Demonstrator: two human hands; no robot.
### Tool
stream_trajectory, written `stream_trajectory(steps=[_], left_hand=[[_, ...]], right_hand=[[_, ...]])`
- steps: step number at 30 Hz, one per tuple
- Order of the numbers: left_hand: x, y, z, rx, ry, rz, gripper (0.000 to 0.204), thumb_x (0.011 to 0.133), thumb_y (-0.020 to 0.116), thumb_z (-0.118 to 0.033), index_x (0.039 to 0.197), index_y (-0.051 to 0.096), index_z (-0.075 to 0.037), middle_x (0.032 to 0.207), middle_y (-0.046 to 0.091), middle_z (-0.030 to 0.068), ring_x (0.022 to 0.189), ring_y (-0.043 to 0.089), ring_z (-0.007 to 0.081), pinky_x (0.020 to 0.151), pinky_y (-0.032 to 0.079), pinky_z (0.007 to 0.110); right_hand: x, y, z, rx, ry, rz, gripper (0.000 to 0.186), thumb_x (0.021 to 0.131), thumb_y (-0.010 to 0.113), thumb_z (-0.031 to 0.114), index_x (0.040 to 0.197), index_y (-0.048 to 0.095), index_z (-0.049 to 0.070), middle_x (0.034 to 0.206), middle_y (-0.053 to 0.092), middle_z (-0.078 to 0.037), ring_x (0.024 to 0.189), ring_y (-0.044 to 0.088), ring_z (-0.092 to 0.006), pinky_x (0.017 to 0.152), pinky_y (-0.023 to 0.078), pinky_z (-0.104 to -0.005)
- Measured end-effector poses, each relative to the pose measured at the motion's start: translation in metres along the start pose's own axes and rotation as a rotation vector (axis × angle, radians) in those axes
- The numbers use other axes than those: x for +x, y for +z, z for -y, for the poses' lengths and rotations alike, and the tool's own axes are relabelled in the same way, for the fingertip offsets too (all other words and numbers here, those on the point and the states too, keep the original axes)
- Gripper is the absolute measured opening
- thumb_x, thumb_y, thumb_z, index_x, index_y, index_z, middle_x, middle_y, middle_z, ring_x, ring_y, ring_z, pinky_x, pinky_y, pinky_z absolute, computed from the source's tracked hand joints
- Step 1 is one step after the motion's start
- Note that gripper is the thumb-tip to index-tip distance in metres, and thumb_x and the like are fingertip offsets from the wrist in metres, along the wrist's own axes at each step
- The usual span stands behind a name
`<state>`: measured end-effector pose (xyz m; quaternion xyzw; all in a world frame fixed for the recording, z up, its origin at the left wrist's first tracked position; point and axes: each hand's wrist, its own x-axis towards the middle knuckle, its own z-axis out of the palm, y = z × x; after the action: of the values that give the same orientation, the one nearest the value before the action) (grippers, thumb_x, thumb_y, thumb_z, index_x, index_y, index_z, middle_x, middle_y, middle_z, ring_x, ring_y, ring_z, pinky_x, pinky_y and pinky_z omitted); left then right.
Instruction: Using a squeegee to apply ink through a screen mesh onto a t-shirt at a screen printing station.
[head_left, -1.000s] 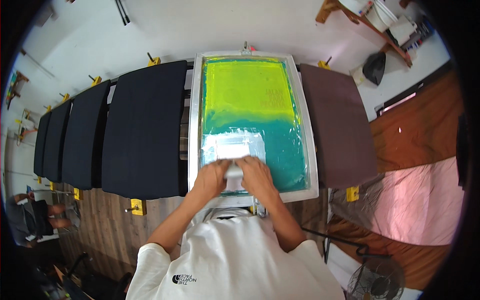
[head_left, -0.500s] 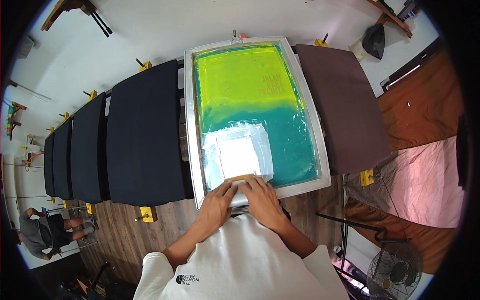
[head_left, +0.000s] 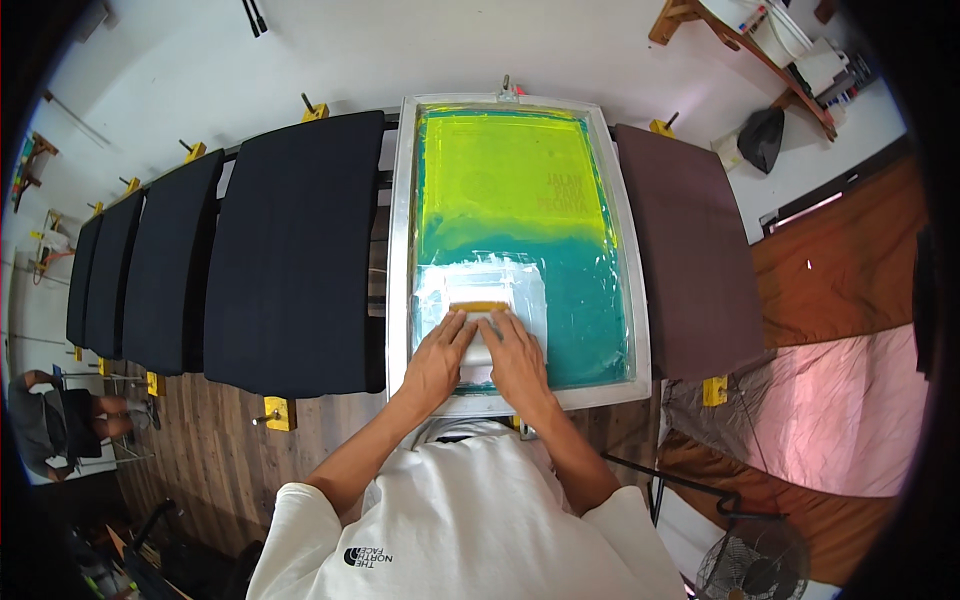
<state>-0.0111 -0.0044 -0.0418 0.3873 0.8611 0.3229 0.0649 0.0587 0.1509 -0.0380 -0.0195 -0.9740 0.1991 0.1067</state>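
L hand (head_left: 437, 365): here it is, back up, fingers (head_left: 455, 328) grasping the L part of the squeegee (head_left: 480, 307).
R hand (head_left: 517, 365): mirrors it, fingers grasping the R part; hands v. close, thumb sides facing, pale gap btwn.
Squeegee: tan strip showing, lying crosswise over the white patch (head_left: 533, 290), near-L part of the screen; rest hidden under the hands.
Screen (head_left: 637, 320): pale frame, long sides running away from the person, metal clamp (head_left: 509, 92) at far end.
Mesh (head_left: 500, 160): bright lime at the far part, w/ faint lettering on the R; teal nearer, blurry border btwn; white streaks on the teal.
Black boards (head_left: 295, 250): four in a row off to the L, cloth-dark, nearest just beside the screen.
Brown board (head_left: 690, 250): just beside the screen, R side.
Yellow blocks (head_left: 281, 412): poking out at the boards' ends, near & far.
Shirt (head_left: 480, 520): white, short-sleeved, close up to the near edge.
Far L: co-worker (head_left: 75, 425), dark clothes, well apart, over by the wood-look floor (head_left: 220, 430).
R side: pink sheet (head_left: 850, 400), wire fan (head_left: 752, 565) low, black bag (head_left: 762, 138) up by the wall.
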Motion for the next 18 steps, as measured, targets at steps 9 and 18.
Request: stream_trajectory(steps=[9,18], left_hand=[[0.021,-0.012,-0.002,-0.008,-0.036,-0.035,0.064,0.065,0.058,0.018,0.127,0.059,0.005,0.136,0.056,0.0276,0.124,0.055,0.0430,0.104,0.048,0.045],[0.025,-0.026,-0.020,0.031,-0.077,0.034,0.058,0.070,0.059,0.014,0.127,0.059,0.005,0.132,0.058,0.0295,0.125,0.055,0.0430,0.106,0.045,0.047]], right_hand=[[0.030,-0.018,0.002,-0.010,-0.010,0.044,0.038,0.081,0.057,-0.003,0.118,0.065,0.002,0.123,0.061,-0.019,0.121,0.056,-0.0365,0.088,0.051,-0.0463],[0.031,-0.030,-0.002,0.038,-0.011,0.094,0.039,0.079,0.059,-0.004,0.117,0.065,0.001,0.122,0.062,-0.017,0.120,0.057,-0.0347,0.087,0.052,-0.0460]])
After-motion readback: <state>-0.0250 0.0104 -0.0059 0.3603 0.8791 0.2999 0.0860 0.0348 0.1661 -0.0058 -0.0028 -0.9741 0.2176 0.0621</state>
